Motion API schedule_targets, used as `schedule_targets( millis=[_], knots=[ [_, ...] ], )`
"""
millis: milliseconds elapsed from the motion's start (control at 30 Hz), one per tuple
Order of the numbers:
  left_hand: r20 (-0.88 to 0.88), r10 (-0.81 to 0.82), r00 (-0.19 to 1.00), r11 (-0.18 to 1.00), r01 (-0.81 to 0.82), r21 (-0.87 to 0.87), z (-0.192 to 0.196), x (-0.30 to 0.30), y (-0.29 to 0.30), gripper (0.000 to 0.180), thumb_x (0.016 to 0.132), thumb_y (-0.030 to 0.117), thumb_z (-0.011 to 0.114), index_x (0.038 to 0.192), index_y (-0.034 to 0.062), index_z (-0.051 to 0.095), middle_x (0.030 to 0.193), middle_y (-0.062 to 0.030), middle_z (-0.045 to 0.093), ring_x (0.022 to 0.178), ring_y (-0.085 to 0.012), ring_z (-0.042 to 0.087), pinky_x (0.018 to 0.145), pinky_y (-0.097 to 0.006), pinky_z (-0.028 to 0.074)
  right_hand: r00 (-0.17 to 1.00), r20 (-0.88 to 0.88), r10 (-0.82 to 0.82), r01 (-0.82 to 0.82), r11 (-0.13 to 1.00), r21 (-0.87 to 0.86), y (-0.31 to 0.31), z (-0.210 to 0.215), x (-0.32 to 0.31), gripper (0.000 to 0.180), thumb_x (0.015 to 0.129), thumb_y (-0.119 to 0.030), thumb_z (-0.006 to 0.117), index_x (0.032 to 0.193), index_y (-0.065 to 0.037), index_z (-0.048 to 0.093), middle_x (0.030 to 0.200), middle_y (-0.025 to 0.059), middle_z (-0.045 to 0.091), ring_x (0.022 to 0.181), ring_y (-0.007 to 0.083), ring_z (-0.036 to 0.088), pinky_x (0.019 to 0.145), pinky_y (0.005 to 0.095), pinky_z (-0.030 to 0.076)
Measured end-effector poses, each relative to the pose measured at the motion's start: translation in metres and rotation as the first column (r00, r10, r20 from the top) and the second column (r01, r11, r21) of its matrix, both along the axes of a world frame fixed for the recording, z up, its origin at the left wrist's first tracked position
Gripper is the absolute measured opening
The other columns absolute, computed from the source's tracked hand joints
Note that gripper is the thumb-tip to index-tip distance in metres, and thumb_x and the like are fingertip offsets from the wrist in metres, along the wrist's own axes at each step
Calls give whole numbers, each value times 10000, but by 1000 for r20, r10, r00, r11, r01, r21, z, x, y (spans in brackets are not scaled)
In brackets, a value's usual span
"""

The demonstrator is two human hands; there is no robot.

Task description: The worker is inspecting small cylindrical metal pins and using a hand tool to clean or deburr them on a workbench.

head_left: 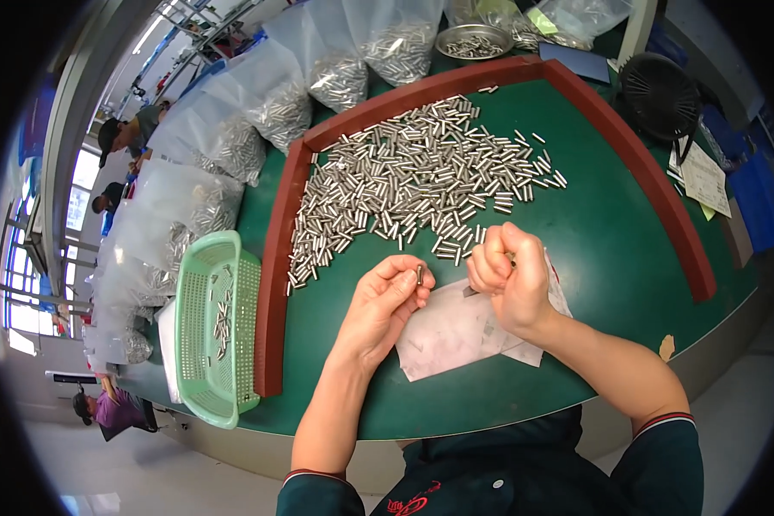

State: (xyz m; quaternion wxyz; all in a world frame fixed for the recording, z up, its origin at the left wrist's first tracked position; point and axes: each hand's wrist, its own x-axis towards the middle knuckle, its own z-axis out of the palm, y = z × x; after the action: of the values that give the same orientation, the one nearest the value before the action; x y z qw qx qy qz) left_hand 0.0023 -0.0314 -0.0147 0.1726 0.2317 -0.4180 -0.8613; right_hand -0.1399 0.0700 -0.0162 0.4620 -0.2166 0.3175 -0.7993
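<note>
A short silver metal pin point(420, 275) is pinched between the thumb and fingertips of my left hand point(383, 299). Close by on the right, my right hand point(516, 277) is closed like a fist, and whatever its fingers hold is hidden. A small grey edge shows below those fingers; I cannot tell whether it belongs to something held. Under both hands lies a smudged white paper sheet point(443, 340). Just beyond them spreads a large heap of similar metal pins point(413, 172) on the green tabletop point(611, 249).
Dark red wooden rails point(273, 284) border the work area. Left of them stands a pale green perforated basket point(191, 344) with several pins inside. Clear plastic bags of pins point(335, 77) line the far and left sides. A metal bowl point(473, 41) and black fan point(660, 96) stand behind.
</note>
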Motion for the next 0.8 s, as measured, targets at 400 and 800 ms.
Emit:
schedule_targets(
  millis=[400,800],
  knots=[
    [96,146,985,989,-148,6,14,2,-10,285,907,217,401,1006,-31,503,881,-144,584,732,-144,542,703,-259,460,999,43,-15,13,999,30,-4,0,1,388,880,-235,275,514,-109,249,411,-14,238,387,78,165,373,243,164],
    [108,430,896,-169,198,-966,-7,-8,-33,197,693,-62,566,861,32,606,840,-105,503,650,-248,545,596,-324,438,999,38,1,-2,1000,28,-3,0,1,377,872,-219,280,513,-109,252,410,-12,238,385,77,164,370,241,163]
  ],
)
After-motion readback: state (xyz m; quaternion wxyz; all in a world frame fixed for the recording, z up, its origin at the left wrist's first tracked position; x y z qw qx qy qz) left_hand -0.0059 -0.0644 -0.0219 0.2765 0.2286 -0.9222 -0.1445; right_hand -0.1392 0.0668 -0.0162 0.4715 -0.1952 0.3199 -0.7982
